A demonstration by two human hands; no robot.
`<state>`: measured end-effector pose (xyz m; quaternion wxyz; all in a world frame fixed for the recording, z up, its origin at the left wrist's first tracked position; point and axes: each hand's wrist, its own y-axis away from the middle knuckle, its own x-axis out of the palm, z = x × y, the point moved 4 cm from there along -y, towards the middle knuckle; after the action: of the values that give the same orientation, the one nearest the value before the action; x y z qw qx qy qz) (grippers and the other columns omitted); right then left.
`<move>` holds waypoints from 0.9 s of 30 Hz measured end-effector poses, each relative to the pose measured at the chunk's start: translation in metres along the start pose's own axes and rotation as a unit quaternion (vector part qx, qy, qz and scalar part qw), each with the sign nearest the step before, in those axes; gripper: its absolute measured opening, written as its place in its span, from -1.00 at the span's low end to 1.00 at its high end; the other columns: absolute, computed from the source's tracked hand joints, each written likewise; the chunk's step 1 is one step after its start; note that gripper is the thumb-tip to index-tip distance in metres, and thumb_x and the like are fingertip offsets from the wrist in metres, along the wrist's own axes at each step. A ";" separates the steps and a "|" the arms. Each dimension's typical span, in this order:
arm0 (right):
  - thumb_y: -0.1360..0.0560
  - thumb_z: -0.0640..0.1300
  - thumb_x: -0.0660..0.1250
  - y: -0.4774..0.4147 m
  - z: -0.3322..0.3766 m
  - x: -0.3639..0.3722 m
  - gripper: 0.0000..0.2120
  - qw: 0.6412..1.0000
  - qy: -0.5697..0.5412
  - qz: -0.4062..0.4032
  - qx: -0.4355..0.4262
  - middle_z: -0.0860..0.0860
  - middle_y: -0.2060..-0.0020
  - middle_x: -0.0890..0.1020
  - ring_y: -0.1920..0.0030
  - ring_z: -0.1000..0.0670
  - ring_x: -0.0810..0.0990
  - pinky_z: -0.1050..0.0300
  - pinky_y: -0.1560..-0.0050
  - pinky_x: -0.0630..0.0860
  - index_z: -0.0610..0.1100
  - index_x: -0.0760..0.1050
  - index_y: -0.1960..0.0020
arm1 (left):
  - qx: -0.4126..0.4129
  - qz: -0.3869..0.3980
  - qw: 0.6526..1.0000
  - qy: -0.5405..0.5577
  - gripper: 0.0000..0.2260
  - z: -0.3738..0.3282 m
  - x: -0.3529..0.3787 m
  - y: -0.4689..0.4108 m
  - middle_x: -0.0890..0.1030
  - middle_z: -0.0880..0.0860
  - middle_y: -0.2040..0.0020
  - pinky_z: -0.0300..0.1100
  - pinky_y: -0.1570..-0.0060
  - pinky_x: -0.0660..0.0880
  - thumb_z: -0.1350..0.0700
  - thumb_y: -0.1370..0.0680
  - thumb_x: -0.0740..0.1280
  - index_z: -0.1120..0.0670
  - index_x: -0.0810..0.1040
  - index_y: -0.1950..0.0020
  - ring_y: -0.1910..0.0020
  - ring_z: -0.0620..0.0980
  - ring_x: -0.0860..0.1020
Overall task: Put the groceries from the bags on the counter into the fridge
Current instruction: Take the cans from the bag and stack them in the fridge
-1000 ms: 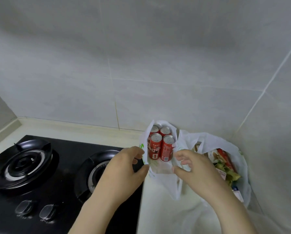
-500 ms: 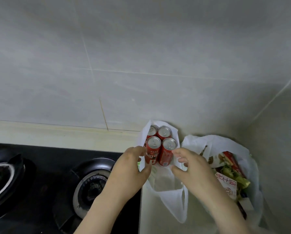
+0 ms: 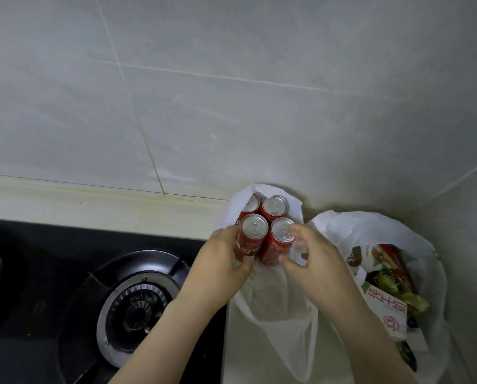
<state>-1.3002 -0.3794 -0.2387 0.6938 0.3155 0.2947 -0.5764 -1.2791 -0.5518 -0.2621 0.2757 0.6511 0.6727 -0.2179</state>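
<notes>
Here, left hand (image 3: 220,263) and right hand (image 3: 313,263) each clasp the cluster of red metal drink cans (image 3: 253,231) between them (right fingers (image 3: 304,234) blurred).

Four red cans (image 3: 262,231) with silver tops are seen in a white bag (image 3: 276,300); the hob (image 3: 65,273) is black, the wall tiles (image 3: 231,92) pale grey.

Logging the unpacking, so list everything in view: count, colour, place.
cans: four, red, silver tops, upright in the left bag
left bag: one, white, on the counter by the wall
right bag: one, white, in the corner, holding packets
stove: one, black, left of the bags
counter: one, pale, under the bags
wall: one, grey tiles, behind
left grip: one, curled round the front-left can
right grip: one, curled round the front-right can
</notes>
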 end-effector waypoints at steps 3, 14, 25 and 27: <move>-0.43 -0.13 0.40 -0.009 -0.001 0.004 -0.53 1.000 -0.016 0.000 -0.002 0.31 0.00 0.47 -0.07 0.18 0.49 0.27 -0.04 0.34 0.09 0.39 -0.29 | -0.003 0.009 1.000 -0.010 -0.60 0.004 0.004 -0.009 0.50 0.03 -0.18 -0.21 -0.10 0.44 0.11 -0.47 0.40 0.10 0.43 -0.28 -0.16 -0.03 0.48; -0.39 -0.32 0.36 -0.043 -0.013 0.025 -0.60 0.992 -0.121 0.015 -0.023 0.18 0.07 0.57 0.01 0.35 0.52 0.53 0.09 0.38 0.01 0.46 -0.14 | -0.004 -0.007 1.000 -0.014 -0.44 0.016 0.027 -0.043 0.50 -0.04 -0.21 -0.22 -0.06 0.43 0.03 -0.37 0.47 -0.02 0.39 -0.34 -0.17 -0.06 0.48; -0.32 -0.22 0.52 -0.036 -0.035 0.031 -0.63 0.986 -0.165 0.008 0.027 0.10 0.14 0.60 0.14 0.20 0.58 0.30 0.15 0.51 0.01 0.45 -0.02 | -0.023 -0.044 0.998 0.037 -0.56 0.025 0.031 -0.040 0.58 -0.11 0.00 -0.04 0.07 0.54 -0.02 -0.30 0.52 -0.05 0.42 -0.08 0.05 -0.10 0.57; -0.30 -0.22 0.53 -0.028 -0.035 0.027 -0.63 0.986 -0.161 0.018 0.029 0.06 0.15 0.61 0.16 0.16 0.59 0.25 0.17 0.53 0.01 0.46 0.01 | -0.023 -0.043 0.998 0.042 -0.53 0.028 0.029 -0.032 0.58 -0.12 -0.01 -0.09 0.04 0.53 -0.02 -0.30 0.53 -0.07 0.43 -0.12 0.03 -0.12 0.57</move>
<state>-1.3250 -0.3728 -0.2846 0.7331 0.2437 0.1572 -0.6152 -1.3089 -0.5498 -0.3046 0.2525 0.6234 0.7162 -0.1861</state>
